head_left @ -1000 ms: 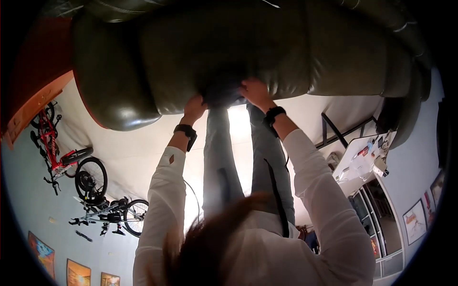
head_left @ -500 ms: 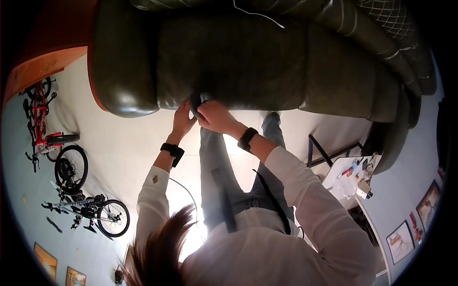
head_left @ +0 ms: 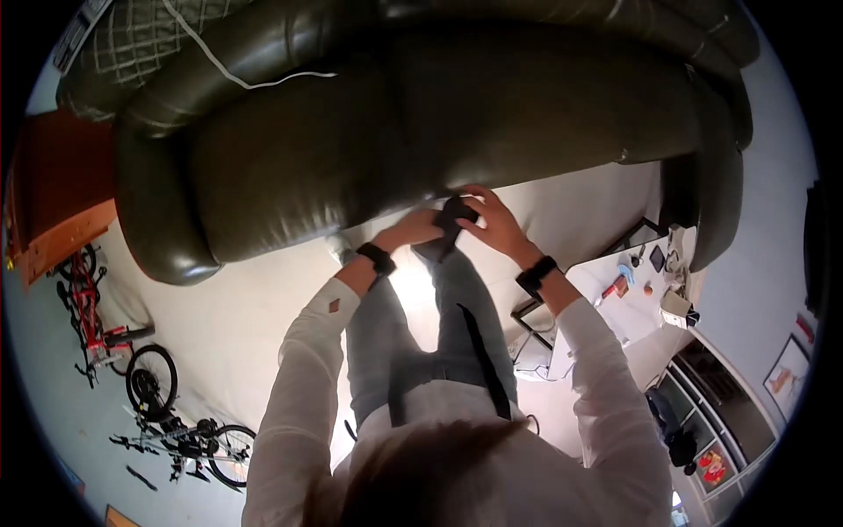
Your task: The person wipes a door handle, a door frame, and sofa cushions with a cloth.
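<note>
In the head view, a small dark item [head_left: 453, 220], soft-looking and of a kind I cannot make out, is held between my hands in front of the sofa's front edge. My left hand [head_left: 411, 229] grips its left side, with the fingertips partly hidden behind it. On the other side, my right hand [head_left: 499, 227] has its thumb and fingers curled around the edge of the item. Both wrists wear black bands. Just beyond the hands lies the dark green leather sofa [head_left: 299, 167].
A white cable [head_left: 255, 86] lies over the sofa. To the right stands a white table [head_left: 628, 299] with several small things on it. Bicycles [head_left: 151, 384] stand along the left wall, near a wooden cabinet [head_left: 75, 224]. A person [head_left: 676, 430] is at lower right.
The view has turned and shifted along the sofa. My hands now sit further right in view and wider apart, with the dark item showing more broadly between them.
</note>
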Demonstrator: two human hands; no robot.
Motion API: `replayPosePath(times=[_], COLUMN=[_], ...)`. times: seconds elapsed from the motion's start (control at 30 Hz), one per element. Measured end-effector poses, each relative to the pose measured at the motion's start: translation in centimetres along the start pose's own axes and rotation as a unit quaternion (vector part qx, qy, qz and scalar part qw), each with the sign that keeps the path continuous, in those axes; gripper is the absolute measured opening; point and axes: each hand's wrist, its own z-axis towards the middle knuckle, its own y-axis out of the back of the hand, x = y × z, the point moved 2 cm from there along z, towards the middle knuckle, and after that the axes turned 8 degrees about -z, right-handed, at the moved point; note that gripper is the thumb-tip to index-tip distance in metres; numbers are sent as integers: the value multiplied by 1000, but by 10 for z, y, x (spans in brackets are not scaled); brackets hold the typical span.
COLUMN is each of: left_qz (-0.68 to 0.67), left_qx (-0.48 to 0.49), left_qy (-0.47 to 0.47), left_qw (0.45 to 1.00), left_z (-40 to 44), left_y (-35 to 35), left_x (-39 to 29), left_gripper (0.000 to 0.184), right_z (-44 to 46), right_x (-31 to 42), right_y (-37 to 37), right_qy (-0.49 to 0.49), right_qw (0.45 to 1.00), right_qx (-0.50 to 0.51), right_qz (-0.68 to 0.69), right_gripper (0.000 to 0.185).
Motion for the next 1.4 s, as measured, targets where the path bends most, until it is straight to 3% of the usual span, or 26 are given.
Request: replayPosePath(times=[0.07, 0.13, 0.17, 0.27, 0.3, 0.4, 0.5, 0.6, 0.73, 0.8, 0.83, 0.97, 1.07, 1.2, 1.3, 1.4], left_qz=[-82, -253, -275, -302, -322, -380, -433, -527, -469, -465, -489, -570, -620, -622, -637, -675], left_qx=[17, 68, 56, 66, 56, 25, -1, -71, -30, -15, -37, -62, -67, -95, -123, -97], left_qy=[-2, -18, 10, 38, 43, 68, 139, 150, 148, 202, 156, 167, 128, 131, 125, 133], left_qw=[996, 965, 960, 950, 944, 922, 891, 833, 870, 862, 857, 802, 771, 766, 750, 719], left_z=[10, 29, 40, 63, 64, 51, 28, 23, 21, 12, 18, 18, 17, 27, 25, 44], left_y=[-14, -27, -33, -47, -50, -48, -34, -32, -8, 12, 9, 27, 36, 34, 33, 20], left_x=[-76, -107, -115, -113, -113, -117, -128, -109, -116, -131, -116, -108, -107, -88, -94, -75], left_gripper=[45, 42, 37, 35, 34, 35, 44, 50, 54, 54, 53, 50, 50, 50, 51, 54], right_z=[-32, -51, -56, -59, -57, -45, -28, -9, 12, 23, 26, 52, 65, 78, 83, 86], right_x=[-39, -67, -76, -98, -95, -86, -85, -81, -77, -74, -75, -62, -60, -58, -60, -78], right_y=[22, 26, 21, 8, 8, -4, -9, 1, 4, 3, 0, 0, -8, -9, -3, -5], right_qy=[-57, -150, -180, -230, -288, -308, -311, -334, -343, -340, -358, -345, -390, -416, -443, -417], right_qw=[994, 968, 935, 862, 834, 774, 803, 810, 806, 790, 765, 632, 588, 628, 553, 531], right_qx=[-56, -51, -98, -193, -191, -218, -164, -149, -130, -114, -90, -74, -1, 36, 139, 171], right_qz=[73, 193, 290, 409, 430, 509, 482, 459, 464, 498, 528, 690, 708, 657, 691, 717], right_gripper=[32, 31, 31, 29, 26, 24, 21, 20, 25, 25, 28, 47, 51, 55, 52, 50])
